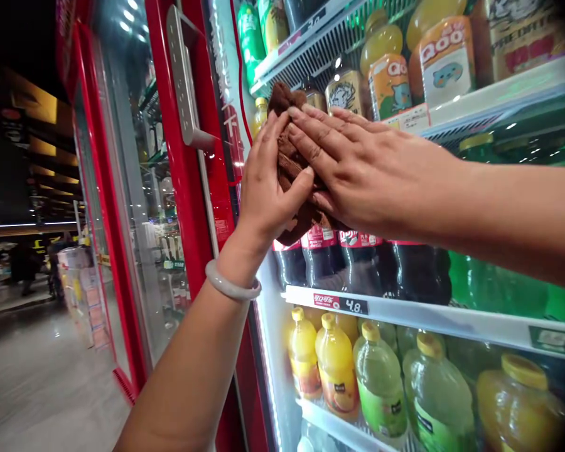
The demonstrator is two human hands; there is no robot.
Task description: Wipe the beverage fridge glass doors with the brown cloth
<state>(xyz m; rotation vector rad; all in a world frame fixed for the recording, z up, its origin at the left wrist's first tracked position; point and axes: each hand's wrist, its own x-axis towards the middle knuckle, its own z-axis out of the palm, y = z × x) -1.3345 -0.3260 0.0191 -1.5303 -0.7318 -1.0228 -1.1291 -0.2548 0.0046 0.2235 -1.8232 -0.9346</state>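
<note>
A bunched brown cloth (287, 97) is pressed against the glass door of a lit drinks fridge. My left hand (266, 179), with a pale bangle (233, 284) on its wrist, holds the cloth's left side, thumb spread across it. From the right, my right hand (358, 163) reaches over and keeps the cloth under its long, close-set fingers; their tips come near the left fingers. Part of the cloth is hidden beneath both hands. Behind the glass, dark cola bottles (322, 267) stand just below the hands.
Left of the hands, a silver handle (182, 78) juts from the red door frame (169, 188). Shelves hold orange-labelled Qoo bottles (390, 81) above and yellow juice bottles (336, 364) below. Another glass-fronted fridge (136, 207) and a grey floor (42, 383) lie to the left.
</note>
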